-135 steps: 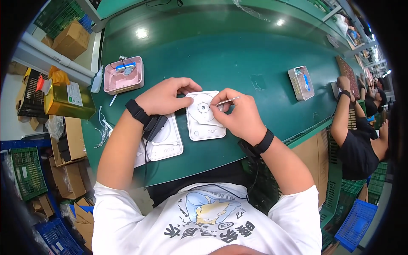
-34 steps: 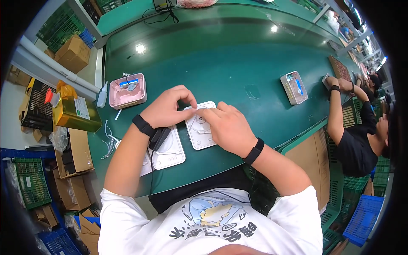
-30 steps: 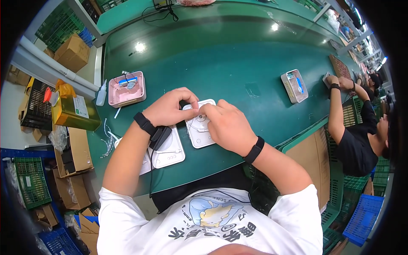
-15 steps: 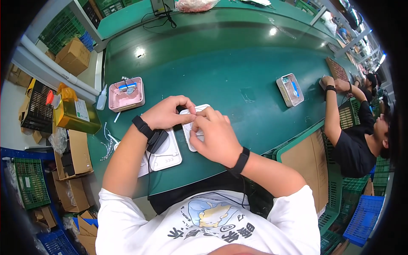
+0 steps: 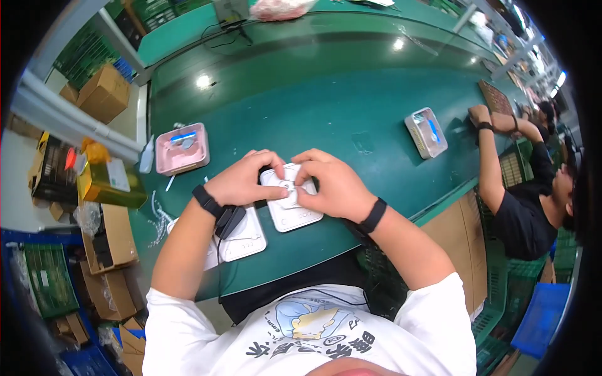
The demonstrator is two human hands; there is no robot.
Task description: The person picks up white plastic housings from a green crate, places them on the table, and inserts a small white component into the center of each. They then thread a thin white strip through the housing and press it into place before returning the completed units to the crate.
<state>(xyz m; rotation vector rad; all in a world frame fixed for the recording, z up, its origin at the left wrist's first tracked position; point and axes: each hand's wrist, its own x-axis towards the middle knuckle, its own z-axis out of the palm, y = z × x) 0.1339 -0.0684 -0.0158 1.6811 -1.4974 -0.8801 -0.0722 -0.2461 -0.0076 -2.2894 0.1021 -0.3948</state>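
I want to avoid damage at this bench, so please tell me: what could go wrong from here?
1. The left hand and right hand have fingertips at the round middle of the white rounded-rectangular plastic casing; uneven pressure might make it slide on the glossy green table.
2. The thin black cable crosses the neighbouring flat white plastic casing; it might snag and shift that casing if the left hand moves.
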